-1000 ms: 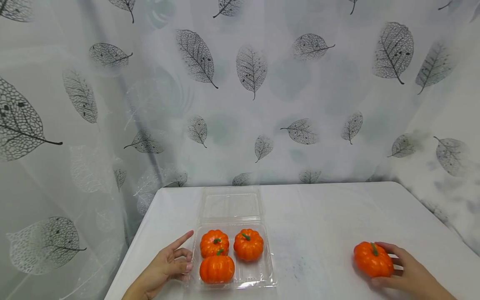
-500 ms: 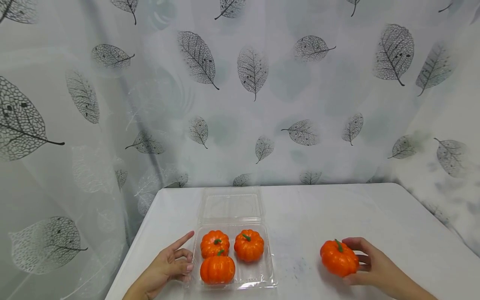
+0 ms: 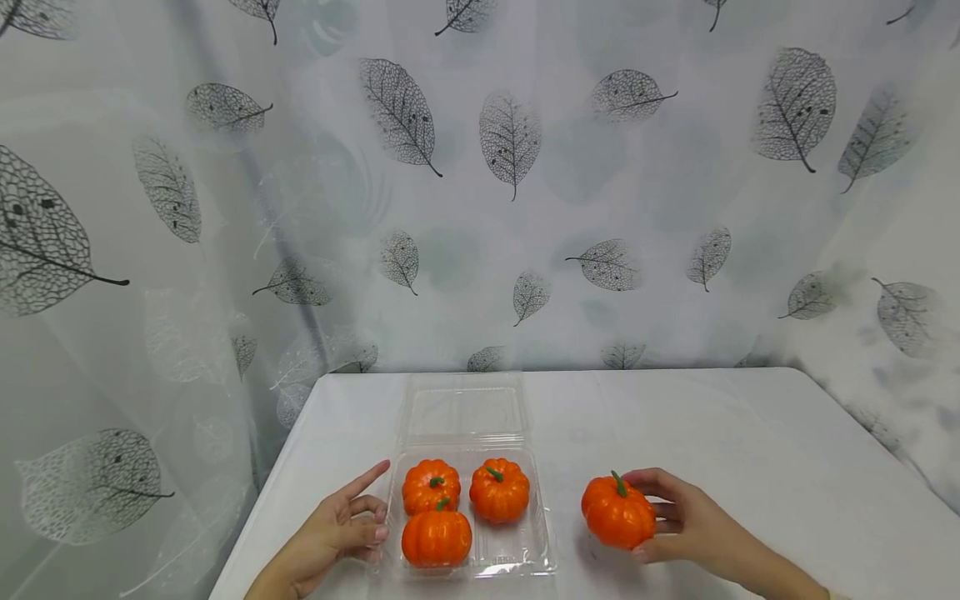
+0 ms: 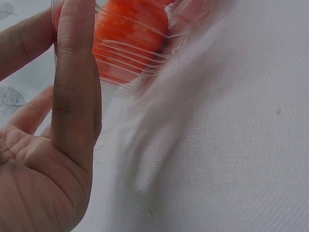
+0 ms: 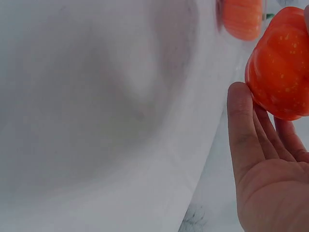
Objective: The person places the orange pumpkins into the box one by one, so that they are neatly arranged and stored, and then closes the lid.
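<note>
Four orange pumpkins in all: three sit in the clear tray (image 3: 542, 546), one is out of it. In the tray, two fill the far row, one (image 3: 431, 485) on the left and one (image 3: 498, 489) on the right, and the third (image 3: 436, 537) sits at the near left; the tray's near right spot is bare. One tray, its lid (image 3: 462, 410) folded flat on the desk (image 3: 750, 433) behind it. The fourth pumpkin (image 3: 618, 512) is just right of the tray, clear of its rim, held by the right hand (image 3: 686, 525), fingers and thumb curled round its right side. It stands roughly upright, green stem up and leaning slightly left; the body is round and squat, no clear long axis. Whether it touches the desk, cannot tell. The left hand (image 3: 337, 533) rests on the desk at the tray's left edge, index finger straight and pointing toward the tray's far left corner, other fingers curled against the tray wall, holding nothing.
</note>
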